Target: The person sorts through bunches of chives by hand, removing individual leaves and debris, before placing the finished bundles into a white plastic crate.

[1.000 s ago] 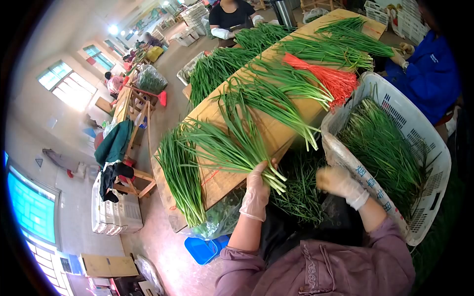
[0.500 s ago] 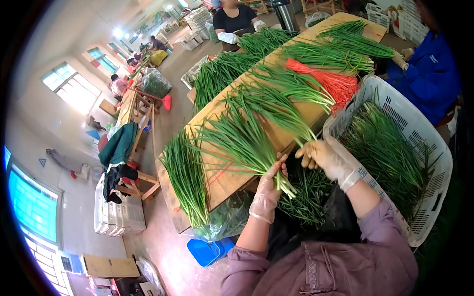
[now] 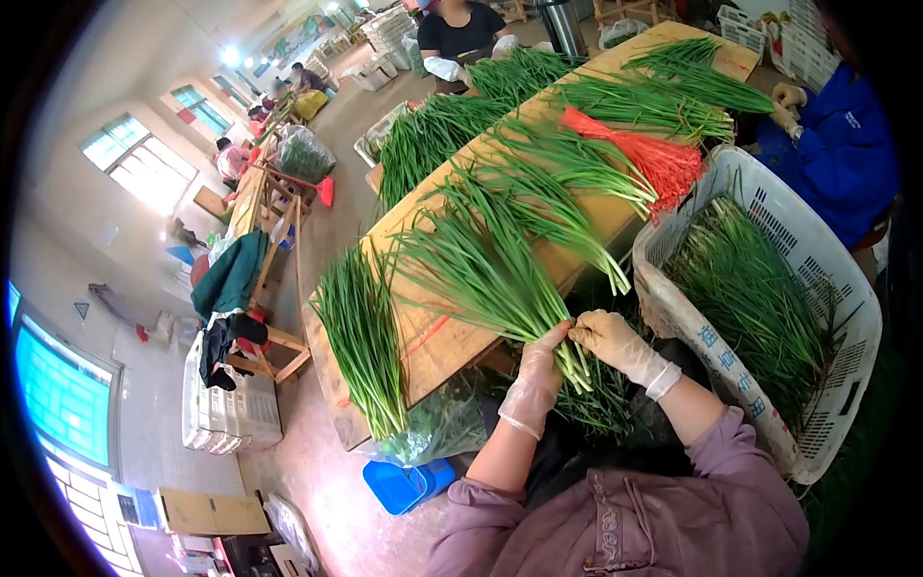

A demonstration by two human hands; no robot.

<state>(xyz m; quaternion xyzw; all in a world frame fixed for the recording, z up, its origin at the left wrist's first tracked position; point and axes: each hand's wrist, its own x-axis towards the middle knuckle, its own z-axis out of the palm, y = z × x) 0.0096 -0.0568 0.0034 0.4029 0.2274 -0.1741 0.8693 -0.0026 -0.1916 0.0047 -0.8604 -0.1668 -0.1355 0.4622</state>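
Left hand closed round a bunch of green stalks, cut ends poking out below the fist, leaves fanned over the wooden table. Right hand alongside, fingers drawn in by the left thumb; can't tell if it's pinching a stalk. Another bunch lies left on the table, red strips farther up, white crate of greens at right.

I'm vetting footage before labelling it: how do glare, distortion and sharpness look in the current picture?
Head view: fisheye bending with dark corners; head view: glare whitens the large light-framed glass window at upper left; head view: the bunch of long green stalks and the left hand in a translucent glove look fairly sharp.
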